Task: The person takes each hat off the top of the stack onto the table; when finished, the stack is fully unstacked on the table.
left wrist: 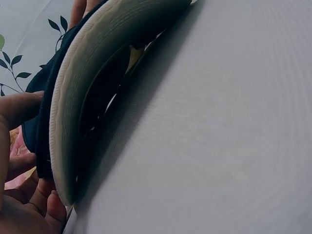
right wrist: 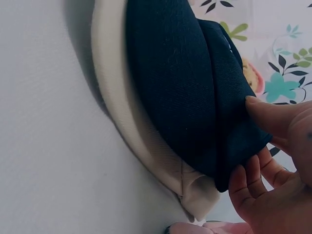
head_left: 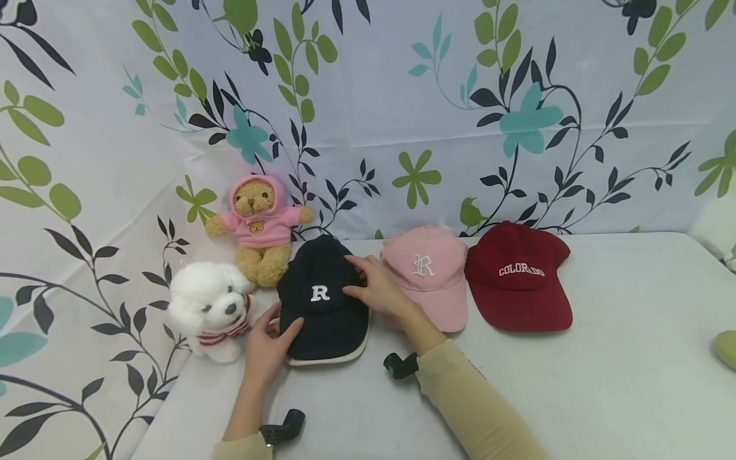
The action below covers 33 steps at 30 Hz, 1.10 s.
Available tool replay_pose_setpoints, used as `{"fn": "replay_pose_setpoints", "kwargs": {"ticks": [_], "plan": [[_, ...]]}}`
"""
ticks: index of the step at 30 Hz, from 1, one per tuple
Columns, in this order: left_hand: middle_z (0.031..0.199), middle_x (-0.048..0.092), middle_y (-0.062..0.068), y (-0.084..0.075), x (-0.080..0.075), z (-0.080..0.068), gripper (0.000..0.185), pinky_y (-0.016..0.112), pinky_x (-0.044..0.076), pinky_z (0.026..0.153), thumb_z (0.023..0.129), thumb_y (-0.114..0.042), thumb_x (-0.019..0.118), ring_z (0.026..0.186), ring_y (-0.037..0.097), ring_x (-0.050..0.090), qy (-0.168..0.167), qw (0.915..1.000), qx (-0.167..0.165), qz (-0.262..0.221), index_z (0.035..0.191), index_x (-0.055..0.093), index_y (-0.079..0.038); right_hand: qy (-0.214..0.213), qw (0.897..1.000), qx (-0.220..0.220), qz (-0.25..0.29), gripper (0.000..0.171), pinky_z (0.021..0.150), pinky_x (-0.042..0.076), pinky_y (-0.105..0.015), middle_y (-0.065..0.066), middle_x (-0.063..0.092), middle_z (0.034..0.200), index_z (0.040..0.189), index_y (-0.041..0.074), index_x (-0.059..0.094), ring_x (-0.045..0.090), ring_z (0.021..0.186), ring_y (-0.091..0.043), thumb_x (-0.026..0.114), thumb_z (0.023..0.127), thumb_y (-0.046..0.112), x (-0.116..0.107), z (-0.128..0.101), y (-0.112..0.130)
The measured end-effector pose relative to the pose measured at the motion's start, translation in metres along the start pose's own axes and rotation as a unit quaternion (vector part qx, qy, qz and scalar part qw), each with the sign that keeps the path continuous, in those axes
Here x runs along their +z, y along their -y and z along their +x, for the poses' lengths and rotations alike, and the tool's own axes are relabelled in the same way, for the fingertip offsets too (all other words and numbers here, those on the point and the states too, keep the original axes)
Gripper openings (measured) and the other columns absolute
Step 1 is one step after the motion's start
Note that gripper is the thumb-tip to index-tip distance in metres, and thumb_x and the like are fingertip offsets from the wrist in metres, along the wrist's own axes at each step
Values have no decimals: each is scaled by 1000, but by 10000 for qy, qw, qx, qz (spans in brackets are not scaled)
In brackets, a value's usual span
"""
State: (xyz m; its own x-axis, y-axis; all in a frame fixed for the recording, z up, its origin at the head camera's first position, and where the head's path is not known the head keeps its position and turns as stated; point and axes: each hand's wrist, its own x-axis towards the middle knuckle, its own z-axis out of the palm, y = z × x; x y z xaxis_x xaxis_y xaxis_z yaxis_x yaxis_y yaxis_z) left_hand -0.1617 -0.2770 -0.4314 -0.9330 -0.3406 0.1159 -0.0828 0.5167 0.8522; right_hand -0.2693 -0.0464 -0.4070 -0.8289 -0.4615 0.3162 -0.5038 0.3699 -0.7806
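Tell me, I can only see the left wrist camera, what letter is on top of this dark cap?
Observer: A white R is on the black cap.
Operator: Is the other hand on it too?
Observer: Yes, the right hand holds the cap's crown, while the left hand holds the brim's edge.
Operator: Are there more caps?
Observer: Two: a pink cap right beside it, then a red cap reading COLORADO.
Operator: Any toys?
Observer: A white plush dog and a teddy bear in a pink hoodie.
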Motion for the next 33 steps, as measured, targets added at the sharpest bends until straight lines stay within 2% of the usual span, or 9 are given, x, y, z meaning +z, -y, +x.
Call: {"fn": "replay_pose_setpoints", "kwargs": {"ticks": [6, 16, 24, 29, 33], "plan": [[132, 56, 19, 0, 1, 1, 66, 17, 43, 77, 91, -24, 77, 102, 27, 57, -66, 9998, 117, -117, 146, 50, 1, -32, 9999, -46, 138, 60, 90, 46, -40, -14, 53, 114, 147, 3, 50, 51, 100, -27, 73, 92, 8, -3, 1, 3], [130, 58, 17, -2, 4, 1, 64, 11, 40, 73, 89, -18, 79, 95, 19, 54, -312, 9982, 342, -373, 144, 52, 0, -147, 9998, -141, 43, 60, 90, 46, -39, -13, 54, 112, 147, 5, 52, 53, 98, -27, 75, 91, 8, -10, 1, 9], [129, 59, 16, -3, 6, 0, 62, 12, 42, 73, 88, -14, 79, 90, 11, 54, -480, 9950, 612, -627, 143, 55, 0, -279, 9991, -294, 95, 57, 90, 47, -39, -12, 53, 110, 145, 5, 54, 52, 98, -26, 74, 92, 7, -18, -2, 15], [128, 59, 17, -5, 8, 0, 62, 12, 42, 72, 87, -11, 80, 89, 10, 54, -588, 9926, 753, -748, 142, 55, 1, -290, 9991, -229, 206, 60, 90, 47, -40, -12, 53, 112, 146, 6, 53, 52, 98, -27, 75, 91, 7, -19, 0, 16], [127, 60, 19, -8, 9, -1, 62, 12, 42, 71, 87, -9, 80, 88, 11, 54, -672, 9890, 908, -954, 142, 55, 2, -351, 9985, -338, 268, 60, 89, 47, -39, -13, 53, 111, 146, 5, 53, 53, 97, -27, 75, 90, 5, -21, 1, 16]]}}
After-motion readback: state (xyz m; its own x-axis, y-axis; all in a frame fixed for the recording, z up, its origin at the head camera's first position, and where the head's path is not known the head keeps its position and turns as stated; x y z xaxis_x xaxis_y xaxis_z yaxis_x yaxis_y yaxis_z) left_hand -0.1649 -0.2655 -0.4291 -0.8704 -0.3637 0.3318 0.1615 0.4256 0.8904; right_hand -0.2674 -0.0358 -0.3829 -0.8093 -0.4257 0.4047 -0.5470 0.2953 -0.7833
